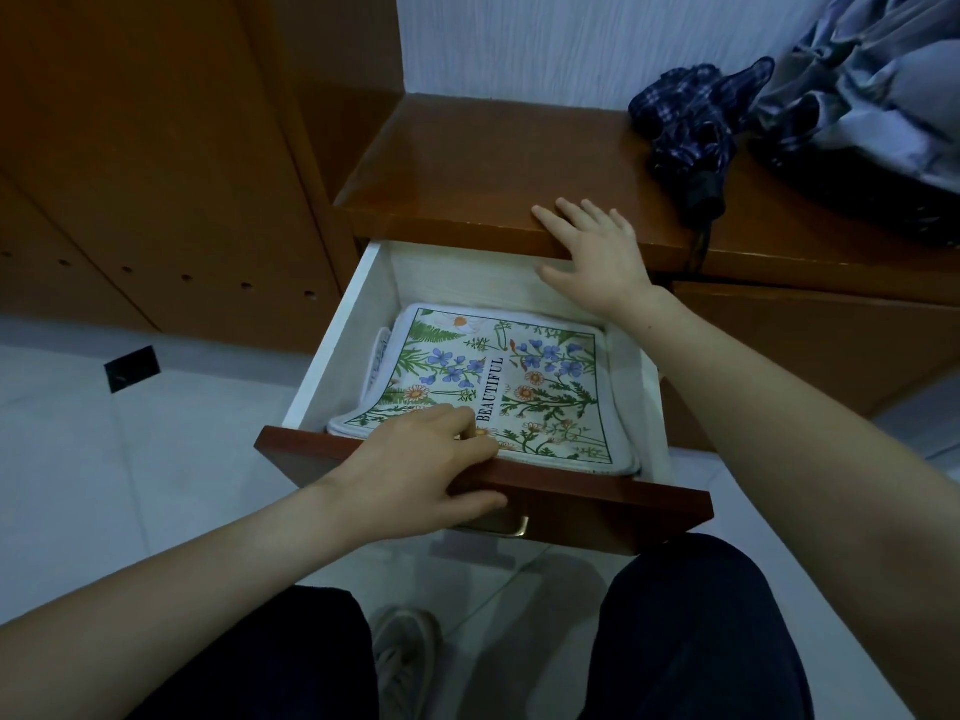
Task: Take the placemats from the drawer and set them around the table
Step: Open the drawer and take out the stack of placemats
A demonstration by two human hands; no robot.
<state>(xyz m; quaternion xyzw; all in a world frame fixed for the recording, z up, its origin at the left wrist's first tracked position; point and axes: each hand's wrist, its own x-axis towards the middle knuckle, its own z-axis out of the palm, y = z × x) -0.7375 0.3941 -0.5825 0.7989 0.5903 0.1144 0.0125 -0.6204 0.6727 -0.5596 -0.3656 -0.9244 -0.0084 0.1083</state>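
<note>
The drawer is pulled out, and it is white inside with a dark red-brown front. A pile of placemats lies flat in it. The top one has blue and orange flowers, green leaves and the word BEAUTIFUL. More edges show under it on the left, but how many mats there are cannot be told.

The left hand grips the drawer front, thumb outside and curled fingers touching the top mat. The right hand lies flat with fingers spread on the edge of the brown cabinet top.

One folded checked umbrella and one grey bag sit on that top
</note>
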